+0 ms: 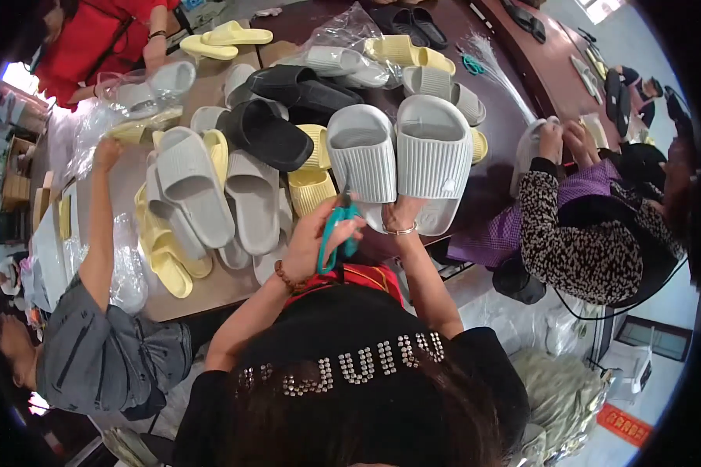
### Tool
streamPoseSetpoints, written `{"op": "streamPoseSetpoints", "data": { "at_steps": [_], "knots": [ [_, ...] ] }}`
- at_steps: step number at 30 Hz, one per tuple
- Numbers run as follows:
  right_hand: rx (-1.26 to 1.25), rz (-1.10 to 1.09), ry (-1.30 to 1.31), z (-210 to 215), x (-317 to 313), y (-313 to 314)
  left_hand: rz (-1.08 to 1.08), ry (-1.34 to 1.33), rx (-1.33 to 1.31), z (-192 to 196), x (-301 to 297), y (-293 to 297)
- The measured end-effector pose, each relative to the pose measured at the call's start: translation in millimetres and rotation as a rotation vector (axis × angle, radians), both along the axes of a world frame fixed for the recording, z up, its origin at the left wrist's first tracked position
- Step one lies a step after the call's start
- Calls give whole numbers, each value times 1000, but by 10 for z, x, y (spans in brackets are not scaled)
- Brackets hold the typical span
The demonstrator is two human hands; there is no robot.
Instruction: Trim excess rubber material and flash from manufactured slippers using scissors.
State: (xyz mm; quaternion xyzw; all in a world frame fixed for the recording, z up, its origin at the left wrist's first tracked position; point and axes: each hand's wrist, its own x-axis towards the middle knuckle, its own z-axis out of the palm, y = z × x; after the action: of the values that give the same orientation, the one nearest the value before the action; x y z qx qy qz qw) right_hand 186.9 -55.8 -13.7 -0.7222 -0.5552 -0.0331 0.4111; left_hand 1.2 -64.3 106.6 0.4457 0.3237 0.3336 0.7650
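Silver studded letters [364,370] curved across the person's black top [343,319], partly obscured toward the left. A red banner [624,424] bore pale characters too small to read; a grey slipper [434,152] bore an unreadable mark [448,187].

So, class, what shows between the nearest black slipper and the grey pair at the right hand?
The head view shows partly hidden yellow slippers between the black slipper and the grey pair.

Piled slippers [251,194] block the bench [500,159] toward its left edge; bare room opens right of the raised pair [432,159].
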Motion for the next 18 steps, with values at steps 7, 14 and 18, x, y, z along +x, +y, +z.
{"op": "streamPoseSetpoints", "data": {
  "at_steps": [7,14,18],
  "knots": [
    [-98,61,53,29,-47,-362,-270,-34,47,71,254,64],
    [74,194,2,124,-62,-380,-317,-40,-5,158,237,167],
    [143,123,-31,115,-85,-337,-331,-15,-78,258,178,144]
  ]
}}
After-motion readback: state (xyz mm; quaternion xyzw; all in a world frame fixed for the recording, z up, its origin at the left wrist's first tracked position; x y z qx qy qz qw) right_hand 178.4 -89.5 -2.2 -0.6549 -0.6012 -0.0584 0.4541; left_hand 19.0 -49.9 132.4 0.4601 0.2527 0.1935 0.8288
